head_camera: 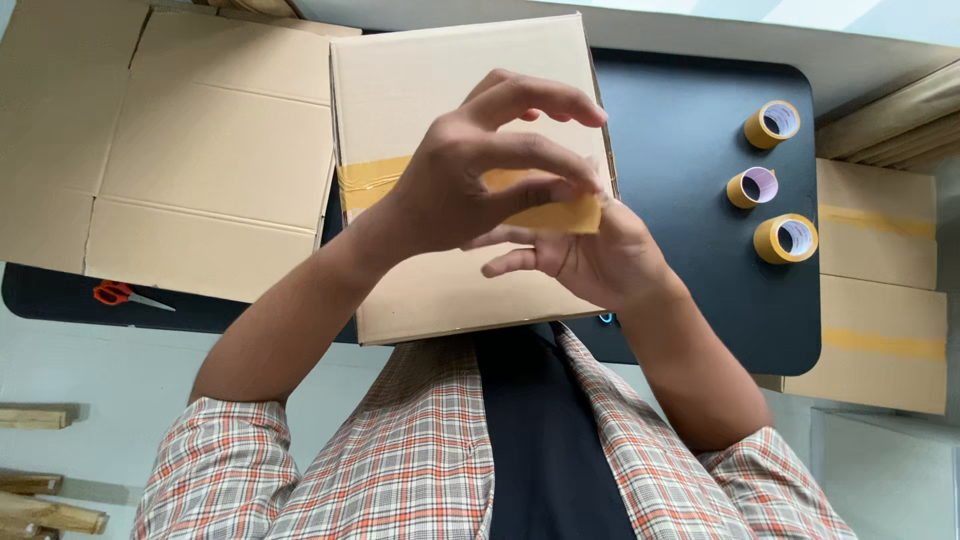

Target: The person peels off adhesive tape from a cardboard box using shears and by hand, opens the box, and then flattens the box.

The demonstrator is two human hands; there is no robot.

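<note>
box [440, 90] seam partly taped, strip ending mid-lid | left hand [470, 190] & right hand [590, 255] both pinching tape piece [560, 215] over box | 3 tape rolls [785, 238] sitting unused on table [690, 150]

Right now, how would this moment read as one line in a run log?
left hand: pinching tape strip | right hand: under strip | cardboard box: taped seam | three tape rolls: on table

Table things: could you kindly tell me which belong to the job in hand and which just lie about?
In use: box, tape strip, left hand, right hand.
Lying about: three tape rolls, scissors, flat cardboard, taped boxes at right.
</note>
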